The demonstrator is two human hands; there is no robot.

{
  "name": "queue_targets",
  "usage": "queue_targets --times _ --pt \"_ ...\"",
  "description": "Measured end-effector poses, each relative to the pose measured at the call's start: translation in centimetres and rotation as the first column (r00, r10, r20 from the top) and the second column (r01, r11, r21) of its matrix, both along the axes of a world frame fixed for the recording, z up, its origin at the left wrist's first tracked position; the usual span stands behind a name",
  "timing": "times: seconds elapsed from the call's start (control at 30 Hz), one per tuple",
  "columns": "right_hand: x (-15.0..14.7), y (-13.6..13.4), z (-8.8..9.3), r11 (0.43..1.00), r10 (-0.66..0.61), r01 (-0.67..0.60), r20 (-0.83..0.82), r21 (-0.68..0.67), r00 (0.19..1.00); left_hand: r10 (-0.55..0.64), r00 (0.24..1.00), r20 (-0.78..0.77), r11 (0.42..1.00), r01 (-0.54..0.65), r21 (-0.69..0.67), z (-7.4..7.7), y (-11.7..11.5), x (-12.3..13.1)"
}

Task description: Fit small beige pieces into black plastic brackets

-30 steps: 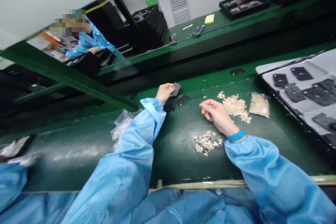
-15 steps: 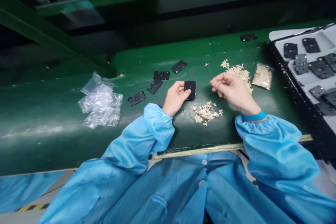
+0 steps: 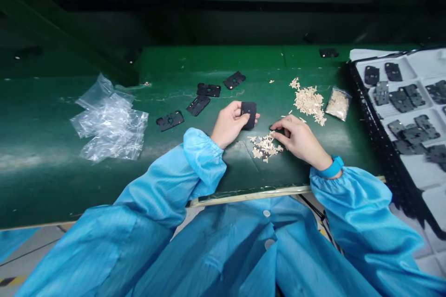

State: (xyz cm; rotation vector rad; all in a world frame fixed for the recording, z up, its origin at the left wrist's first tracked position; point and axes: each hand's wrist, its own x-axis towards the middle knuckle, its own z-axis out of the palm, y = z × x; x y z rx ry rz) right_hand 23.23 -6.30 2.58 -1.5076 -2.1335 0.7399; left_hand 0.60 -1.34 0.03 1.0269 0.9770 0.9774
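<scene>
My left hand grips a flat black plastic plate, thumb across its face and fingertips showing past its right edge. Just right of the plate, my right hand is low over the right side of the near pile of small tan and dark pieces. Its thumb and index finger are bent with a small gap between them. A tiny dark spot shows at the index fingertip, too small to make out. Behind that hand lies a larger heap of small tan pieces.
Several black plates lie left of the hands. Farther left are crumpled clear plastic bags. A small bag of tan pieces lies beside the heap. At right stands a black-rimmed tray of plates. One plate lies at the back.
My right hand has moved left and toward me, from beside the larger heap to the near pile, its pinch loosening. My left hand still holds the plate. The view has shifted.
</scene>
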Motion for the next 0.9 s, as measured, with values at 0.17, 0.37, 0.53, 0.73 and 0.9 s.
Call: queue_targets --times 0.17,0.37,0.53,0.73,0.9 --pt "0.2 0.5 -0.3 0.997 -0.021 0.02 -0.005 -0.073 1.0 0.001 1.0 -0.011 1.0 -0.001 -0.01 0.2 -0.1 0.0" --pt "0.9 0.9 1.0 0.945 -0.092 0.019 -0.209 -0.327 0.974 -0.039 0.999 -0.024 0.999 0.039 0.014 0.6 -0.3 0.1" --pt "0.3 1.7 1.9 0.921 -0.176 0.003 -0.409 -0.39 0.895 -0.016 0.999 -0.043 1.0 0.015 -0.022 0.9 -0.4 0.1" --pt "2.0 1.4 1.6 0.979 -0.096 0.072 -0.125 -0.189 0.987 0.001 0.999 -0.035 0.999 -0.003 -0.034 0.9 -0.2 0.1" --pt "3.9 -2.2 1.1 0.989 -0.067 0.07 0.03 -0.128 0.997 -0.017 0.998 -0.06 1.0 0.018 0.025 0.7 -0.2 0.0"
